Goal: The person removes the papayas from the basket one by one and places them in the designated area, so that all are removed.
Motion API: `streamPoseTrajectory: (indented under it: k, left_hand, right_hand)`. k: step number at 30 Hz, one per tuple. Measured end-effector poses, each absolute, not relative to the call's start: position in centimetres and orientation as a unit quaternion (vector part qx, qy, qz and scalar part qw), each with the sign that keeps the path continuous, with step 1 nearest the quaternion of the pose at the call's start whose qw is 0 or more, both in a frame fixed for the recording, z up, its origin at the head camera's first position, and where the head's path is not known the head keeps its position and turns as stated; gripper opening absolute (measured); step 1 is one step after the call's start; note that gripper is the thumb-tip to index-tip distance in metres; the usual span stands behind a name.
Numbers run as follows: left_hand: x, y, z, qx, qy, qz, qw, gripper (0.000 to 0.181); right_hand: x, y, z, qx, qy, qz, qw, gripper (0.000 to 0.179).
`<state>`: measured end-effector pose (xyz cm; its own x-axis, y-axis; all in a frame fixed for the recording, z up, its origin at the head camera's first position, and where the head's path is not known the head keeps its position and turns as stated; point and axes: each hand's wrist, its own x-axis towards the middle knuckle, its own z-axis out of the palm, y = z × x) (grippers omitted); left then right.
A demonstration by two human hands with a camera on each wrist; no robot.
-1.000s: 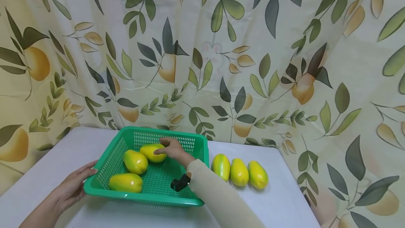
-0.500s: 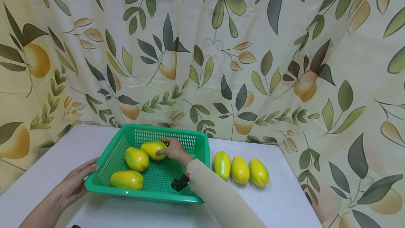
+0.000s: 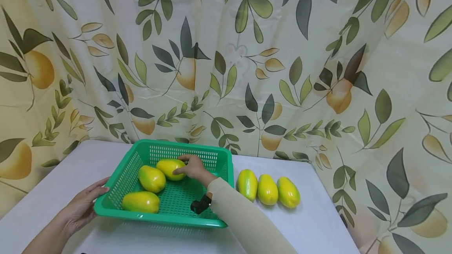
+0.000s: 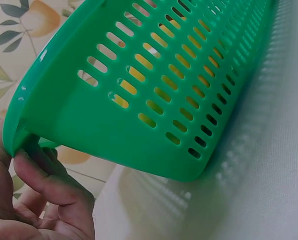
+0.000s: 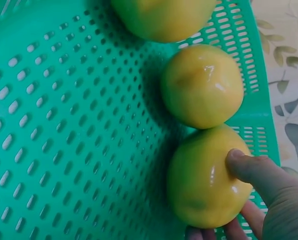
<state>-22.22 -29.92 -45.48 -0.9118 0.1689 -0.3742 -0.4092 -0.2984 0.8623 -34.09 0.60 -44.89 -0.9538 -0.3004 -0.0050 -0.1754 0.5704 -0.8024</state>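
A green plastic basket (image 3: 160,218) with slotted walls stands on the white table, holding three glossy yellow-green mangoes. My left hand (image 3: 82,207) grips its left rim; in the left wrist view the fingers (image 4: 54,185) curl under the rim. Inside, at the back, my right hand (image 3: 194,167) holds the rear mango (image 3: 168,168) by its right end. In the right wrist view the thumb (image 5: 253,170) presses that mango's side, and the other fingers reach round it, partly hidden. The middle mango (image 3: 152,178) touches it, and the front mango (image 3: 141,202) lies near the front-left corner.
Three more mangoes lie in a row on the white table (image 3: 282,230), right of the basket: a left one (image 3: 247,184), a middle one (image 3: 267,189) and a right one (image 3: 288,192). A leaf-and-fruit patterned curtain (image 3: 226,69) hangs behind the table.
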Motion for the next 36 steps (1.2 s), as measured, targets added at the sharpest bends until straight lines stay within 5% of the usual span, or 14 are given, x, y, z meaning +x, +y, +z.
streamPoseTrajectory:
  k: [36]
  left_hand:
    - [-22.0, -29.9, -45.5, -0.103, 0.551, 0.807, 0.185, 0.018]
  right_hand:
    - [-32.2, 0.8, -43.9, -0.008, 0.824, -0.527, 0.209, 0.063]
